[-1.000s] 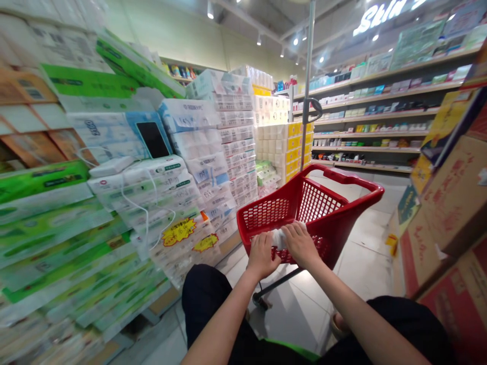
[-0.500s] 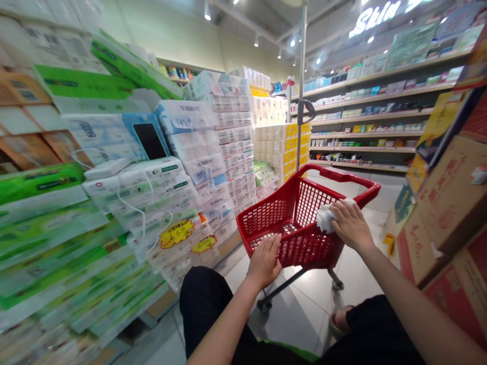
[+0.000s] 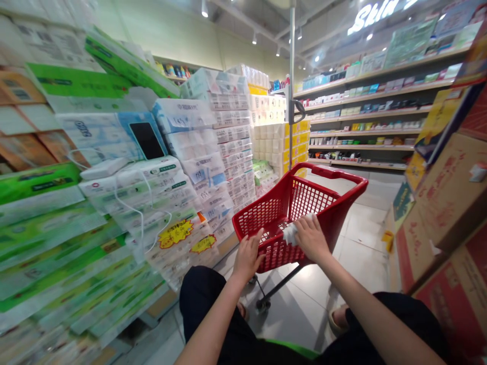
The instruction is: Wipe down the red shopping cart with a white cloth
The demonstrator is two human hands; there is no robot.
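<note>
Person crouched low, dark-trousered knees [image 3: 205, 299] at the bottom of the view, both forearms reaching forward.

Left hand [image 3: 248, 256]: fingers loosely spread, palm flat against the near outer wall of the red wheeled shopping basket [image 3: 335, 215], holding nothing. Likely a brace, since the basket sits on castors on smooth tile.

Right hand [image 3: 312, 239]: curled over a wadded white cloth [image 3: 289, 234], pressing it onto the basket's near rim, just right of the left hand. The wad is bunched, which fits the palm.

Basket stands tilted, its pull handle [image 3: 291, 76] rising upright behind.

Left, mid-distance: a phone [image 3: 146, 140] propped against stacked tissue packs [image 3: 198, 152], screen outward, with a white power bank [image 3: 104, 167] and cable [image 3: 142, 223] beside it; the packs serve as a ledge.

Right: cardboard cartons [image 3: 449, 203]. Far: stocked shelves [image 3: 361, 126].
</note>
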